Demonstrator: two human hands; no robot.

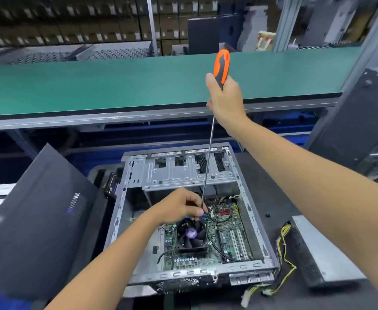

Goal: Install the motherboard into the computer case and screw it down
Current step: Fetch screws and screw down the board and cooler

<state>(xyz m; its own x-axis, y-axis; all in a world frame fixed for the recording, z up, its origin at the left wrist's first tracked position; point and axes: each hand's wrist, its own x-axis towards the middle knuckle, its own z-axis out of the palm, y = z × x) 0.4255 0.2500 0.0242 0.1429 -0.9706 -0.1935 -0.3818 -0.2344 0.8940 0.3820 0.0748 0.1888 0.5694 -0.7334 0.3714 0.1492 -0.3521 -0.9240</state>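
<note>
A screwdriver [221,66] is gripped by the right hand [227,101]; its shaft is pinched by the left hand [181,206] over the motherboard [230,233]. A panel [33,220] is seen at nine o'clock of the case [250,211], a power supply [324,253] at three, a green conveyor [94,86] at twelve.

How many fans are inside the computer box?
1. A black fan with a purple middle sits on the green motherboard in the open computer case, just below the left hand. Others may be hidden under the metal drive bracket.

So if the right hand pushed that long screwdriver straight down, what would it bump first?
Probably the motherboard, beside the fan. The right hand aims the screwdriver there; the left hand pinches its tip, hiding the exact spot.
</note>
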